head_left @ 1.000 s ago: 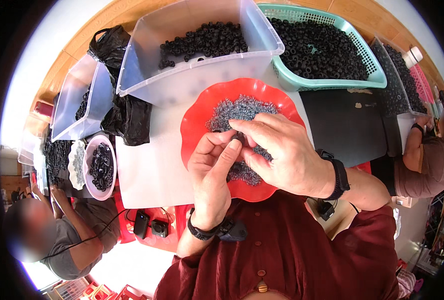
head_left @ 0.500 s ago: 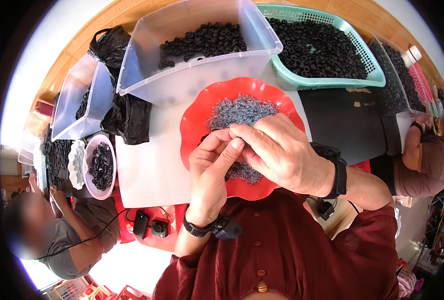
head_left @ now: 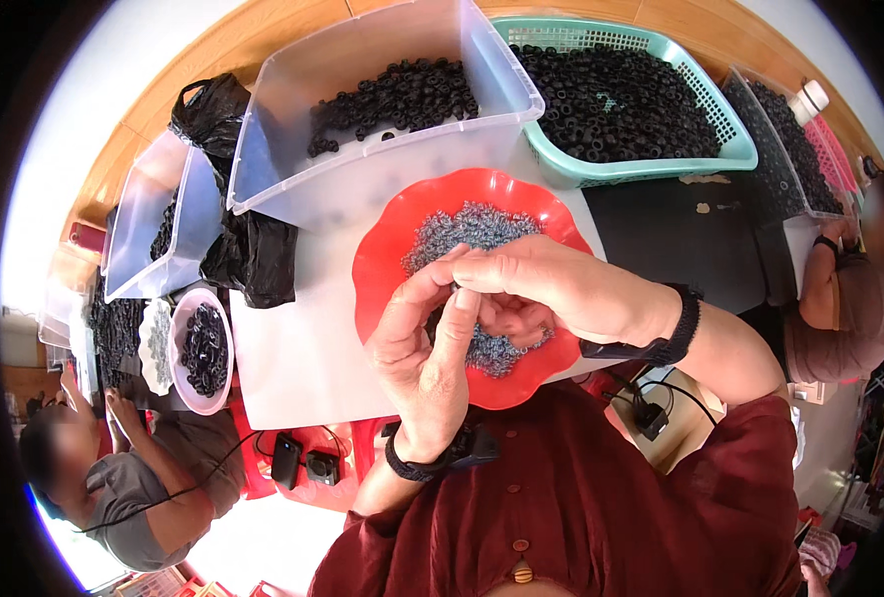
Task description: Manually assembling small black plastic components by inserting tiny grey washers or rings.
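A red wavy-edged tray [head_left: 374, 274] holds a heap of small silvery-blue metal pieces [head_left: 472, 227], probably little springs. Above it, my two hands meet at the fingertips. My left hand [head_left: 424, 348] is closed in a pinch, thumb and forefinger pointing up. From the right, my right hand [head_left: 571, 289] presses its fingers against those same tips, the other fingers curled under. Whatever sits between the fingertips is too small and too covered to make out. Something dark shows partly behind my left fingers, inside the tray.
Beyond the tray stand a clear plastic bin [head_left: 392, 164] and a green basket [head_left: 651, 171], both holding black rings. A black plastic bag [head_left: 253, 254] lies left of the bin. At the left, a pink-white bowl [head_left: 181, 383] holds black parts. Co-workers sit at both sides.
My right hand has turned at the wrist and flattened over the left fingertips. My left hand is slightly more upright. The whole view has shifted a little.
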`<state>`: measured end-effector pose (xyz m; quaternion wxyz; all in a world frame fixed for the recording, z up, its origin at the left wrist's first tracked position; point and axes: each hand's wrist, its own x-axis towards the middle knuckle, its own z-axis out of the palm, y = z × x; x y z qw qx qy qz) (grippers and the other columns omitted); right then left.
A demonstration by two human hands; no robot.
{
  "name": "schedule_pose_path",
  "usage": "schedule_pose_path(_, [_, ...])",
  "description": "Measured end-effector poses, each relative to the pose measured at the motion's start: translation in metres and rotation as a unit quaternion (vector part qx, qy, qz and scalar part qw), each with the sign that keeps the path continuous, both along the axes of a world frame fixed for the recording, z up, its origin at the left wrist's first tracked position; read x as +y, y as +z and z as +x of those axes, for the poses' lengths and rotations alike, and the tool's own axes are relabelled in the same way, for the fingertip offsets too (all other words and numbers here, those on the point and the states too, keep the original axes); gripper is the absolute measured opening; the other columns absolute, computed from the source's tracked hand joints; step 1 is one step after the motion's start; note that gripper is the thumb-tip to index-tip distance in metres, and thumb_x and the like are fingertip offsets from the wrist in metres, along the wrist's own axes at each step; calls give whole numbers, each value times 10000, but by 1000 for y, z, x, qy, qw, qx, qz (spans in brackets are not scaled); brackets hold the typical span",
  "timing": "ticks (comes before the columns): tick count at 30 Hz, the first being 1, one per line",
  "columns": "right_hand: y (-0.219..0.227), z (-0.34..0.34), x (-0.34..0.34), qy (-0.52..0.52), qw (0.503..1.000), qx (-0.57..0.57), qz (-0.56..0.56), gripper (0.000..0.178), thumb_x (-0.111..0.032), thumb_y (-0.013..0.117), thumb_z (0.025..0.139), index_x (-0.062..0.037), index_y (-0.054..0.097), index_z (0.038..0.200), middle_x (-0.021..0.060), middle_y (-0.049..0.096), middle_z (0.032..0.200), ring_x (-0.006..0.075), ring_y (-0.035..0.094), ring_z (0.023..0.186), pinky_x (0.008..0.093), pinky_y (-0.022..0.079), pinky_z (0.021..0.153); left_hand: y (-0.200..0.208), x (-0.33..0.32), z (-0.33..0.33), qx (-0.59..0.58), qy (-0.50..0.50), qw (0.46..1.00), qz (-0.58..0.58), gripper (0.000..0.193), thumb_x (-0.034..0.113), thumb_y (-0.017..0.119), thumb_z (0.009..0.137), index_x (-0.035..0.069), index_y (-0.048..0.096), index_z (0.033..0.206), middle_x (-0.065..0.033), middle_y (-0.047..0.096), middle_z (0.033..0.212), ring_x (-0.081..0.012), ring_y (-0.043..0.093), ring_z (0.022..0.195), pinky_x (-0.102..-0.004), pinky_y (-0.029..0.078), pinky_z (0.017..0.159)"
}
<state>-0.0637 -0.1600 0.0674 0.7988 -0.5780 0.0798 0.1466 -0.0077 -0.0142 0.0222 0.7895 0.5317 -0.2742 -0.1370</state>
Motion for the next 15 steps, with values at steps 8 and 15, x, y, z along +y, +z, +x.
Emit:
schedule_pose_path(8, [-4,1,9,-118,978,89,150,334,-330,513,929,-104,499,683,-56,369,561,41,302,483,208,213,439,2,-2,2,14,-14,999,38,225,6,580,912,-45,597,1131,-120,655,1064,-127,601,948,-260,480,873])
schedule_pose_path(15, [-16,-1,16,-128,979,80,138,361,-371,569,880,-121,496,630,-81,336,519,28,243,428,217,186,409,-3,-2,3,-12,18,995,99,174,26,587,915,-40,621,1073,-19,637,867,-64,565,812,-202,463,753])
